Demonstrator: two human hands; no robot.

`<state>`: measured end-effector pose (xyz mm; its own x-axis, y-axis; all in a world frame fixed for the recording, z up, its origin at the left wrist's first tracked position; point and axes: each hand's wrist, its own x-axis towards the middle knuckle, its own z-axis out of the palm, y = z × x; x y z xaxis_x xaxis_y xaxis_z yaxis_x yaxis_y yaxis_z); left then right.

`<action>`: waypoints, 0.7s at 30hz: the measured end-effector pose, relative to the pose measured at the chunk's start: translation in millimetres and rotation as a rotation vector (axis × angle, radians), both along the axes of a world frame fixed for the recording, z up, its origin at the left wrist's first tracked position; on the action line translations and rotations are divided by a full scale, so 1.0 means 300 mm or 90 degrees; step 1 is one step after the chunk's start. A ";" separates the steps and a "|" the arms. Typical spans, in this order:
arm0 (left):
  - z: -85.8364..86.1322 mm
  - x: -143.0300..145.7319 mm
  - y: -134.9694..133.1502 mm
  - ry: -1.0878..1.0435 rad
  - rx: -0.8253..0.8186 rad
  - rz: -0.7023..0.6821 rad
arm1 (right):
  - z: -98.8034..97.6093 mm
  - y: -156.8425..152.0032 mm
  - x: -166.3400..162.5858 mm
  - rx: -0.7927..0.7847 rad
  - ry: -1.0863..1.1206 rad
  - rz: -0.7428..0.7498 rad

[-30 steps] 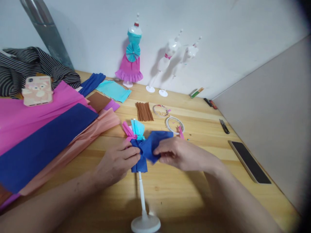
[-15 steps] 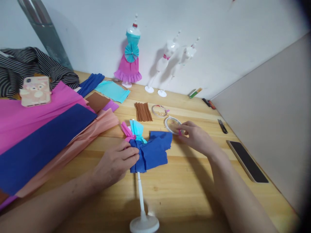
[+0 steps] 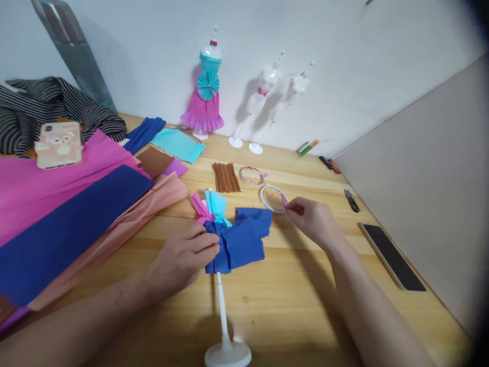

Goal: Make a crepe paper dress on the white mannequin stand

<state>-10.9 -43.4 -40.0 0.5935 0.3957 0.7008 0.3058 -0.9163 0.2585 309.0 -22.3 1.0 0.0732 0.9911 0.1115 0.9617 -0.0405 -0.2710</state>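
Observation:
A small white mannequin stand [image 3: 226, 336] lies tilted towards me on the wooden table [image 3: 290, 300], wrapped in dark blue crepe paper [image 3: 240, 242] with cyan and pink paper at its top. My left hand [image 3: 183, 260] grips the wrapped mannequin at its waist. Further right, my right hand [image 3: 313, 220] pinches the pink end tab of a clear tape roll [image 3: 272, 198] that rests on the table.
Large pink, blue and peach paper sheets [image 3: 76, 214] cover the left side, with a phone [image 3: 59, 144] on them. A dressed mannequin [image 3: 204, 97] and two bare ones stand by the wall. Brown paper strip [image 3: 226, 176], second tape roll [image 3: 251, 175], snips [image 3: 351, 200] and a dark phone [image 3: 391, 256] lie around.
My right hand let go of the blue paper, reached right to the tape roll and now pinches its pink tab. The left hand kept its hold.

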 end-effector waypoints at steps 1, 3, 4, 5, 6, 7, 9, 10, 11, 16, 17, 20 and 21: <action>-0.002 0.000 0.000 0.000 -0.002 0.000 | 0.010 -0.008 -0.012 0.009 0.030 0.044; -0.004 -0.001 0.000 0.001 -0.004 -0.001 | 0.029 -0.024 -0.048 -0.026 0.099 0.191; -0.005 -0.001 0.000 0.001 -0.004 0.000 | 0.035 -0.030 -0.069 -0.070 0.122 0.262; -0.005 0.000 0.001 0.001 -0.002 0.000 | 0.036 -0.034 -0.091 -0.110 0.123 0.313; -0.004 0.000 0.001 0.000 0.002 -0.003 | 0.033 -0.035 -0.113 -0.131 0.112 0.347; -0.003 0.000 0.002 0.000 0.005 -0.006 | 0.028 -0.032 -0.132 -0.143 0.093 0.371; 0.000 0.001 0.003 0.000 0.011 -0.010 | 0.018 -0.019 -0.160 -0.148 0.049 0.390; 0.001 0.001 0.004 -0.001 0.013 -0.010 | 0.018 -0.010 -0.168 -0.143 0.031 0.384; 0.002 0.002 0.004 -0.006 0.015 -0.010 | 0.022 0.001 -0.172 -0.133 0.020 0.371; -0.003 0.004 0.008 -0.024 0.013 -0.017 | 0.113 0.073 -0.196 0.012 0.054 0.302; -0.005 0.004 0.008 -0.021 0.011 -0.019 | 0.135 0.096 -0.211 0.060 0.071 0.292; -0.012 0.003 0.009 -0.020 0.011 -0.019 | 0.173 0.193 -0.282 0.201 0.113 0.253; -0.014 0.003 0.009 -0.021 0.009 -0.016 | 0.174 0.235 -0.313 0.253 0.135 0.229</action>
<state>-10.0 -40.7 -44.1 0.5798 0.3703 0.7258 0.2734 -0.9275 0.2548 215.1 48.3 53.2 -0.1992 0.8425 0.5005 0.8195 0.4233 -0.3863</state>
